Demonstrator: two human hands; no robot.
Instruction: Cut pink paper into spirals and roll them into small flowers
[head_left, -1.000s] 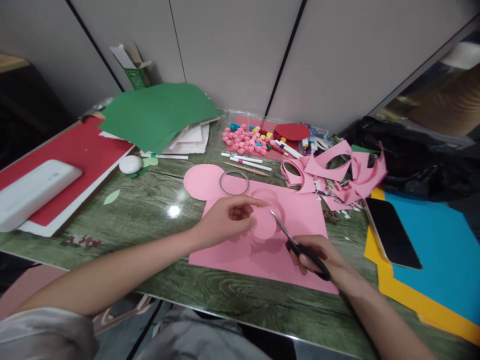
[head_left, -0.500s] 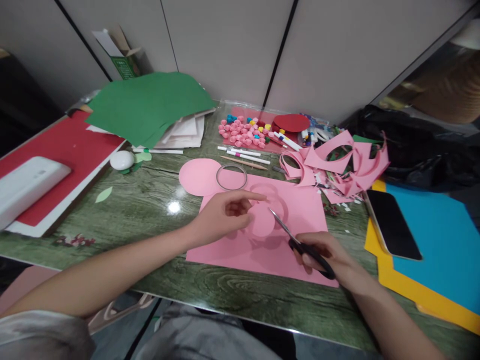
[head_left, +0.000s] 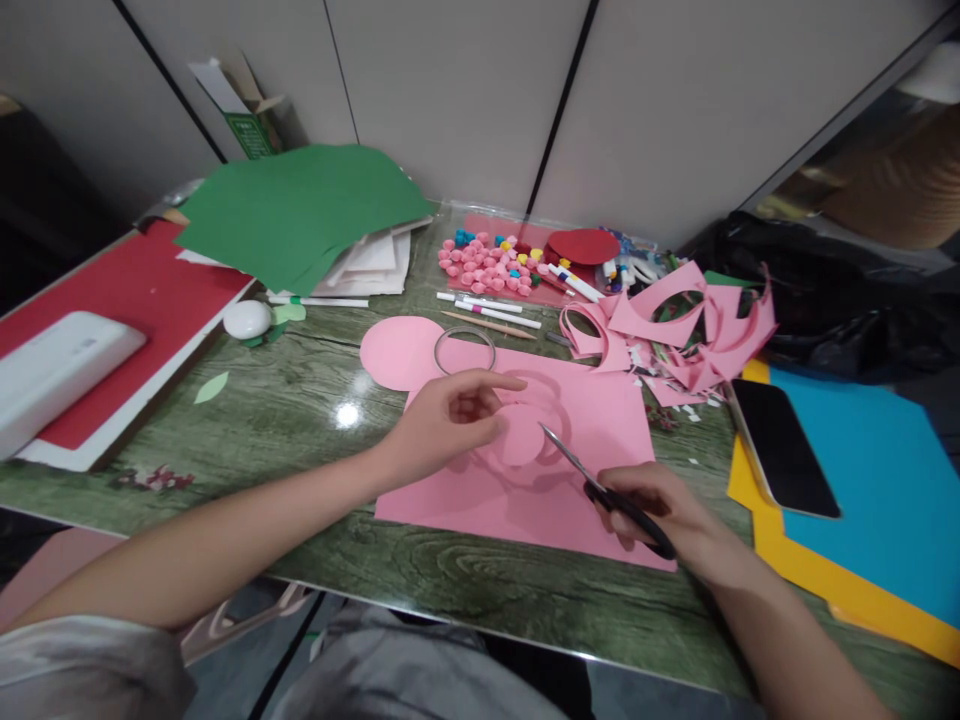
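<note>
A pink paper sheet [head_left: 600,420] lies on the green wood-grain table [head_left: 300,420]. My left hand [head_left: 442,425] pinches a partly cut pink circle [head_left: 517,440] raised from the sheet. My right hand [head_left: 660,510] grips black-handled scissors [head_left: 600,485], with the blades pointing up-left at the circle's right edge. A cut pink disc [head_left: 397,350] and a metal ring [head_left: 465,350] rest just behind the sheet.
Pink paper scraps [head_left: 675,330] are piled at the right. A black phone [head_left: 784,445] lies on blue [head_left: 885,480] and yellow sheets. Markers [head_left: 491,312], small pink beads [head_left: 487,265], green paper [head_left: 300,210], a red sheet [head_left: 135,290] and a white case [head_left: 52,370] sit around.
The view has shifted slightly. My left hand has lifted the pink circle a little higher, and the scissors have edged along its cut.
</note>
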